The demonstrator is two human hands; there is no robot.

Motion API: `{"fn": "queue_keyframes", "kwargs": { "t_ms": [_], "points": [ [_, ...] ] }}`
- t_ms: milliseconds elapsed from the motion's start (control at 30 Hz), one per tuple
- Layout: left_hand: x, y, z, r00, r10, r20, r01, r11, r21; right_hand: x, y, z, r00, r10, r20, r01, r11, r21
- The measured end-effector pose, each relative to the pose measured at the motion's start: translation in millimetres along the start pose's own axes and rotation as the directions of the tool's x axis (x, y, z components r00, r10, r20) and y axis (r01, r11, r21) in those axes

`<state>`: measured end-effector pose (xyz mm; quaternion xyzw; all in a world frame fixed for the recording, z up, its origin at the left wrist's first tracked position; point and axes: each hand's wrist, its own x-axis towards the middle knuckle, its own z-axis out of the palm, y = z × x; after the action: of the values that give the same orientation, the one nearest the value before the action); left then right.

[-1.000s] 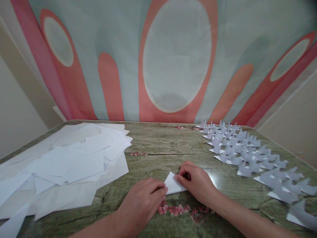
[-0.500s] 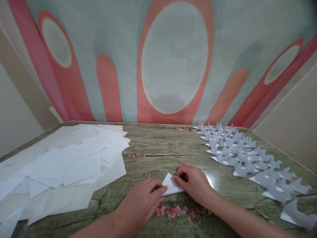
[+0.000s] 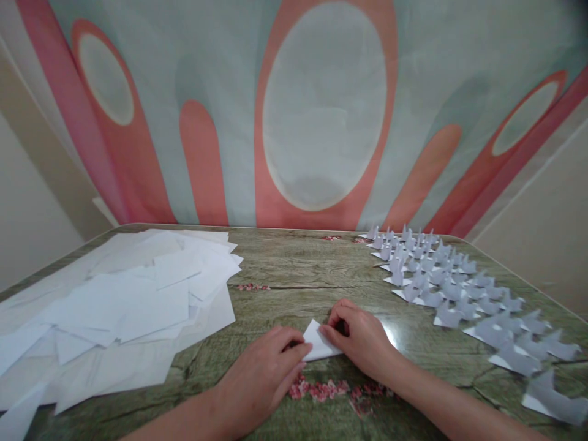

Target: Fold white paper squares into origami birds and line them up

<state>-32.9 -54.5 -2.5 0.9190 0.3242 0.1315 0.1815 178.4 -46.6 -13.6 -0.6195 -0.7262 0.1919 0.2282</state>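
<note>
- While both hands press on it, the small folded paper (image 3: 318,344) lies flat on the desk (image 3: 298,269), near its front edge and between the two hands.
- It is white, thin, and shows a pointed corner with a sharp crease; the rest is hidden under the fingers.
- The left hand (image 3: 264,373) rests with bent fingers on the paper's left edge, pinning it down.
- The right hand (image 3: 361,340) has its fingers curled, and the fingertips pinch the paper's upper right part.
- On the left side of the desk lies a loose pile of white sheets (image 3: 119,300), flat, rectangular and overlapping each other.
- On the right side stand many small folded paper figures (image 3: 459,288) in rows, pale grey-white, with pointed tips.
- The desk surface is glossy, green-brown with wood-like grain and small red flower marks (image 3: 321,389).
</note>
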Motion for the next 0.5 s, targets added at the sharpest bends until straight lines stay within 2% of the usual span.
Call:
{"fn": "queue_keyframes", "kwargs": {
  "t_ms": [500],
  "points": [
    [-0.6,-1.2,1.3,0.998,0.048,-0.039,-0.045,0.997,0.059,1.8,2.3,1.8,1.000,0.011,-0.011,-0.011,1.000,-0.010]
  ]
}}
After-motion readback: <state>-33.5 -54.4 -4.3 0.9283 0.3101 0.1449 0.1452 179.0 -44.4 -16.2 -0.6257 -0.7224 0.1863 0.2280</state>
